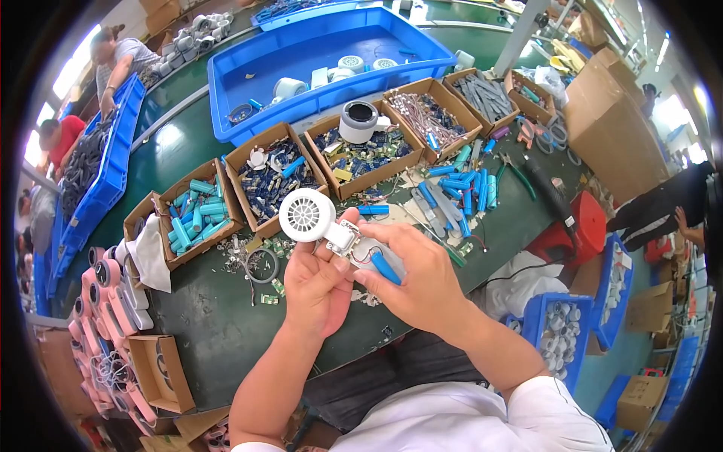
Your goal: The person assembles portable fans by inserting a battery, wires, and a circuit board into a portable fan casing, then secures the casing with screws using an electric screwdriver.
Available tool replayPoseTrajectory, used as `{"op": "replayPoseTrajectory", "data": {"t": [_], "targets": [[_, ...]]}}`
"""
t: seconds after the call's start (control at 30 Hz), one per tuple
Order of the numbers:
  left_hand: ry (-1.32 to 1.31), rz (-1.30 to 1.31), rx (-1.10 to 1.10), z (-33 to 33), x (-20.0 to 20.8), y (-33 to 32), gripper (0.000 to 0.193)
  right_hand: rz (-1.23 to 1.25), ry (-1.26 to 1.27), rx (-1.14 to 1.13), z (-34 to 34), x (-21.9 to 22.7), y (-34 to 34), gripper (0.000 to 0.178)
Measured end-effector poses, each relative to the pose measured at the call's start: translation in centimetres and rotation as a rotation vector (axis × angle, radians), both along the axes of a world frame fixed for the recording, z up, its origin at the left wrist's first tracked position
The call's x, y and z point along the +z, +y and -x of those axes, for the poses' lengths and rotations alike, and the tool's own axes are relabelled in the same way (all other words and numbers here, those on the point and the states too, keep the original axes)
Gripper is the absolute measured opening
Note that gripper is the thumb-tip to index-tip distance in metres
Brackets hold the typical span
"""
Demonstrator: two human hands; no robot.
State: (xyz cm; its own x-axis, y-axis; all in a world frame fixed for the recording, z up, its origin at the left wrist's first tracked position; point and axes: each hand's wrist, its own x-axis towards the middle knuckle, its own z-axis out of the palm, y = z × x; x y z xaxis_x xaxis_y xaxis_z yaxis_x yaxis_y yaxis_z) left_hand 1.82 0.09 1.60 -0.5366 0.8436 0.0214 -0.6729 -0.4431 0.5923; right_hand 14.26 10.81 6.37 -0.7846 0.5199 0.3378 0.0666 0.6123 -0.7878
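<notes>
Over the near part of the workbench (218, 331) I hold a small white handheld fan (307, 215) with a round slotted grille. My left hand (320, 290) is closed around its neck from below, where a small circuit part shows. My right hand (418, 279) pinches the handle end, its fingers closed beside a blue cylindrical battery (386, 268) at the handle. The fingers partly hide the handle. Behind my right hand lies a pile of loose blue batteries (467, 188) with grey strips among them.
Cardboard boxes hold teal batteries (197, 215), circuit boards (275, 181), wires (425, 117) and grey strips (482, 94). Beyond stands a large blue tray (226, 83). Green-handled pliers (520, 177) and a black cylindrical tool (548, 192) lie right. Pink fan parts (98, 316) fill the left side. Co-workers are at far left.
</notes>
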Motion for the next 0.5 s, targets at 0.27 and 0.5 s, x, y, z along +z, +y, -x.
{"op": "replayPoseTrajectory", "data": {"t": [0.27, 0.5], "targets": [[-0.06, 0.013, -0.022, 0.09, -0.16, -0.07, 0.07, -0.022, 0.05, -0.038, 0.13, -0.2, -0.19, 0.042], [-0.095, -0.001, -0.043, 0.27, -0.44, -0.17, 0.067, -0.044, 0.072, -0.034, 0.13, -0.15, -0.56, 0.042]]}}
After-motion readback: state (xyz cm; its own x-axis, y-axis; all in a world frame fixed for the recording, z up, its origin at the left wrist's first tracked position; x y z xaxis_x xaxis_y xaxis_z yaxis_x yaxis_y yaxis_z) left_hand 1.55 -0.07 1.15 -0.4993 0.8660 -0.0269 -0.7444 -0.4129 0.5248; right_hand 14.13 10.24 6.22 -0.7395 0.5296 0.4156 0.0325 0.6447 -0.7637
